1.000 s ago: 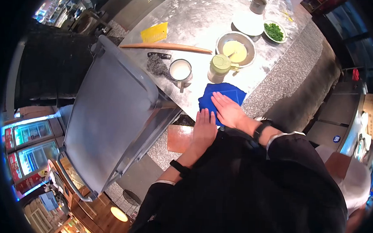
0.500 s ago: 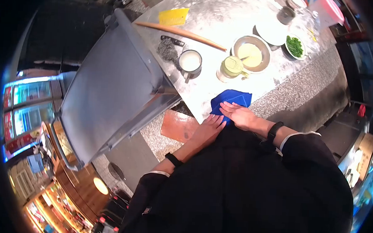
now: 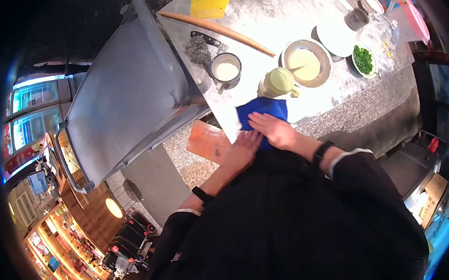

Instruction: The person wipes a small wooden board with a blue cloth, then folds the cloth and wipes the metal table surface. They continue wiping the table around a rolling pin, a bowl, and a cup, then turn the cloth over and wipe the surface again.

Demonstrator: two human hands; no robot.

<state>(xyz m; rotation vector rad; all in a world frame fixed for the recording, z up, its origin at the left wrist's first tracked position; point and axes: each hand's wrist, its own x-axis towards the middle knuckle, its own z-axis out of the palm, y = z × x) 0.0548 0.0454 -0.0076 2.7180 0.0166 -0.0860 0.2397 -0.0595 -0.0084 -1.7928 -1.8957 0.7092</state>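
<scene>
A blue cloth point(image 3: 261, 107) lies on the near edge of the floury table, just below a jar with a pale green lid point(image 3: 279, 82). My right hand point(image 3: 279, 132) rests flat on the cloth, its fingers stretched out to the left. Beside and below it, my left hand point(image 3: 243, 150) lies with extended fingers on the cloth's lower left part, the fingertips close to the right hand. Part of the cloth is hidden under both hands. Left of the jar stands a dark-rimmed mug point(image 3: 226, 69) with something whitish inside.
Farther back are a metal bowl point(image 3: 326, 78) of pale yellow mixture, a bowl of chopped greens point(image 3: 362, 61), a rolling pin point(image 3: 219, 30), a yellow scraper point(image 3: 210, 8) and a steel scrubber point(image 3: 197, 50). A large grey bin point(image 3: 126, 90) stands against the table's left side.
Both hands and the blue cloth have slid left along the table edge, and the cloth is now nearer the jar. The view has shifted slightly. Both hands remain flat.
</scene>
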